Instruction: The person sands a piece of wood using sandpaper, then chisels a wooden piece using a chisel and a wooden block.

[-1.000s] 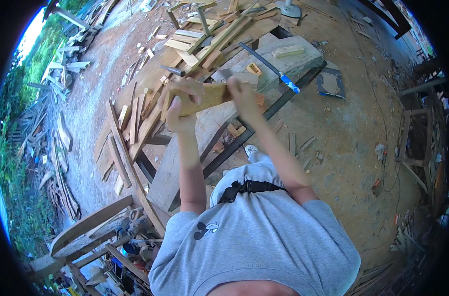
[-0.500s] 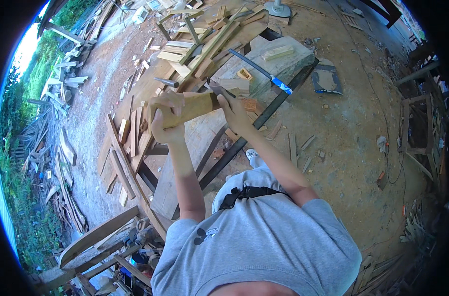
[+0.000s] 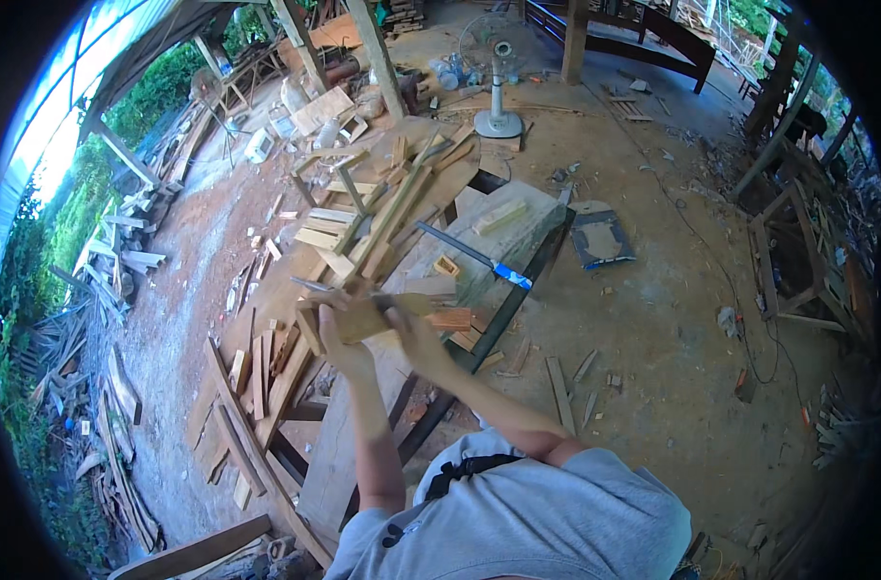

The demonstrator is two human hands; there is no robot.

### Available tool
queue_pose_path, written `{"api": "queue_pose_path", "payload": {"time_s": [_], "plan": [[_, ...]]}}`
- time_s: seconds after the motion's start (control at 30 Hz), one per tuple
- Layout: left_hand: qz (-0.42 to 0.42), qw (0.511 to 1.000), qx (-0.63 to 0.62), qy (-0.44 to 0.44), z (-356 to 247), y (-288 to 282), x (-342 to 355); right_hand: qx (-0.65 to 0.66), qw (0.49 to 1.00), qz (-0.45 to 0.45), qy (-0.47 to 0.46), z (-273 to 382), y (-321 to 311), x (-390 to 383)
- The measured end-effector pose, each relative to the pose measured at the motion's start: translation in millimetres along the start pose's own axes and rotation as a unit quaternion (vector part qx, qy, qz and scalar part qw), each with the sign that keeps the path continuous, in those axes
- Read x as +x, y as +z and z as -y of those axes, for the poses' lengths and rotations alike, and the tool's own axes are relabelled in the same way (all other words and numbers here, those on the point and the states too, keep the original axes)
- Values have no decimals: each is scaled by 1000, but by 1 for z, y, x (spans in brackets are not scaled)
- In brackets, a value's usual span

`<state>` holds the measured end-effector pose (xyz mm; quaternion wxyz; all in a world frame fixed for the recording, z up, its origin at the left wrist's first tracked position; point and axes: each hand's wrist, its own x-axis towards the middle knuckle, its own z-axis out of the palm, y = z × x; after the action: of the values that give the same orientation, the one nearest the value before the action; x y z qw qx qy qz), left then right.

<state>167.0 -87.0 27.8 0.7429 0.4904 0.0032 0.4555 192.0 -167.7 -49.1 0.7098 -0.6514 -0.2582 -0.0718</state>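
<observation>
A pale wooden piece [image 3: 361, 319], with a wide squared end at the left, is held above the workbench. My left hand [image 3: 344, 346] grips it from below near that wide end, its fingers wrapped round. At the other end my right hand [image 3: 416, 338] is closed, with a dark, thin piece against the wood. Motion smears the right fingers, and the kind of dark piece cannot be made out. Behind the hands, a grey rod-like object [image 3: 310, 284] shows in part. To the right on the bench lie a reddish block [image 3: 450, 319] and a small hollow wooden block [image 3: 447, 266].
A long dark bar with a blue end [image 3: 511, 276] lies across the bench top [image 3: 547, 205]. Wooden offcuts [image 3: 324, 227] crowd the left side. A pedestal stand [image 3: 499, 116] stands beyond the bench. A dark-edged flat sheet [image 3: 603, 240] lies on the ground at right.
The view has tilted up, showing more of the yard beyond. The wooden piece stays in my left hand and looks turned. My right hand has shifted along its right end, now blurred.
</observation>
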Motion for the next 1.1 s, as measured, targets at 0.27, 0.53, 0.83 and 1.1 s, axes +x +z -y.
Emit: {"api": "queue_pose_path", "payload": {"time_s": [0.27,0.53,0.83,1.1], "plan": [[-16,999,21,17,1,9,-10,20,997,71,-23,65,0,11],[-82,995,-4,-53,-8,8,-17,15,947,120,299,32,-17,28],[-36,996,72,49,-7,5,-1,-33,989,72,124,43,2,7],[-86,974,199,70,6,2,-3,-82,992,23,98,13,16,-9]]}}
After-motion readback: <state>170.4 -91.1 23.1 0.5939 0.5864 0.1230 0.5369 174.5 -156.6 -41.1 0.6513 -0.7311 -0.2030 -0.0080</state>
